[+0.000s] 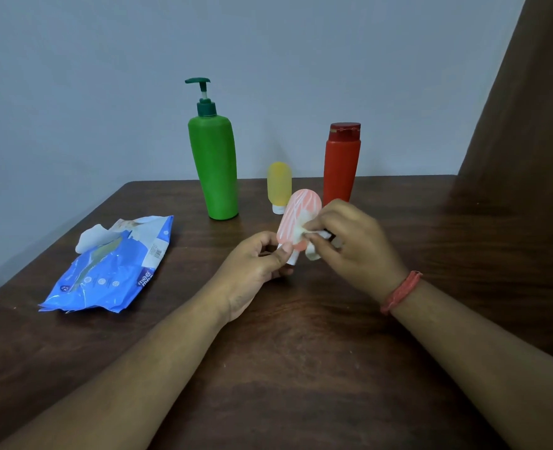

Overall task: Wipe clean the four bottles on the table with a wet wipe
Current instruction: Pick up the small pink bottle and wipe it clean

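My left hand (258, 264) grips the white cap end of a small pink bottle (296, 212), held tilted above the table with its rounded end up. A crumpled white wet wipe (304, 232) is pressed against the bottle's right side by my right hand (356, 241). Behind them a tall green pump bottle (215, 164) stands upright. A small yellow bottle (279, 185) stands on its white cap to the right of it. A red bottle (340, 164) with a dark red cap is upright behind my right hand.
A blue wet-wipe pack (106, 271) lies on the dark wooden table (301, 368) at the left, flap open, a wipe sticking out. A brown curtain (528, 108) hangs at the right, a grey wall behind. My right wrist wears a red band (400, 292).
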Tool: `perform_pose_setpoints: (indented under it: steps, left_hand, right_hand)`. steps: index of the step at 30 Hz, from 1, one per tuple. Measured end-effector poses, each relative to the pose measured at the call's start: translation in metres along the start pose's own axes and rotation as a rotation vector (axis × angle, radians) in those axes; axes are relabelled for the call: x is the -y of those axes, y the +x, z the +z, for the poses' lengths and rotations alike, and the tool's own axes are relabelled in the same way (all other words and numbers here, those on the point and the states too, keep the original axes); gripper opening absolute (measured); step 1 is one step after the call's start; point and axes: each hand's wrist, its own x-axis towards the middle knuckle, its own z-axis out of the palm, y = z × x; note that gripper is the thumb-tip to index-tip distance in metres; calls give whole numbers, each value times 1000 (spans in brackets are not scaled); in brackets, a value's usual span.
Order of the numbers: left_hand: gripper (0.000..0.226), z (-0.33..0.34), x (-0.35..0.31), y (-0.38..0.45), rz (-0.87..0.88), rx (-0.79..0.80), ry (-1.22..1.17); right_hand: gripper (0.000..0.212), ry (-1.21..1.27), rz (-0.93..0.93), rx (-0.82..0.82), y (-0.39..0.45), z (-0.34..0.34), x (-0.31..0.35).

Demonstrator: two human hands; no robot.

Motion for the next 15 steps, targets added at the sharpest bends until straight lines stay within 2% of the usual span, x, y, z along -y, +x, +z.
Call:
perform_pose_setpoints:
  steps: [2, 6, 10, 13, 15]
  left_hand:
    - [8, 0, -1, 0, -4, -2, -22]
    - [12, 0, 1, 1, 0, 6, 16]
    - [7, -2, 0, 0, 7, 14, -85]
    - [25, 0, -3, -2, 6, 45, -64]
    - [24, 1, -4, -3, -4, 42, -44]
  right_hand:
    - [15, -43, -45, 60, 0, 0, 2]
    - [11, -22, 70, -115, 3, -6, -1]
    - [9, -18, -85, 105, 1, -3, 7]
    - [9, -27, 17, -60, 4, -7, 2]
    - [10, -14, 45, -68, 4, -9, 1]
